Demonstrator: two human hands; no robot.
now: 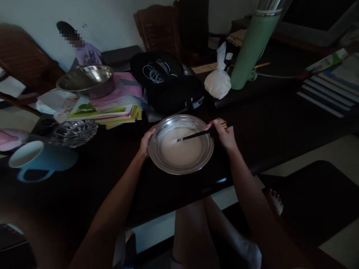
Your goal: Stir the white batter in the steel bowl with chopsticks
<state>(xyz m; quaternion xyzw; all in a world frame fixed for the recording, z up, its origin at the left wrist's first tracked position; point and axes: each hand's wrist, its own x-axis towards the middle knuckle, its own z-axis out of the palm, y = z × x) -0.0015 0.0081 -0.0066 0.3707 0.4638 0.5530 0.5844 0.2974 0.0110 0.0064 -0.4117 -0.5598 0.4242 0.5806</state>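
A shiny metal bowl [206, 155] rests near the front edge of the dark table, with a pale, creamy liquid [182, 153] inside. My left hand [146, 142] is closed on the bowl's left rim. In my right hand [223, 133], at the bowl's right side, are black chopsticks [196, 134] with gold bands near the top. Their lower tips dip into the liquid near the middle, where the surface shows a small ripple. The chopsticks lie so close together that I cannot separate them clearly.
Left: a blue mug [60, 160], a cut-glass dish [75, 132], books [112, 114] under a metal basin [103, 87]. Behind the bowl: a black bag [171, 89], a tied bag of white powder [218, 84], a green thermos [249, 52]. A person [87, 54] is at the far left.
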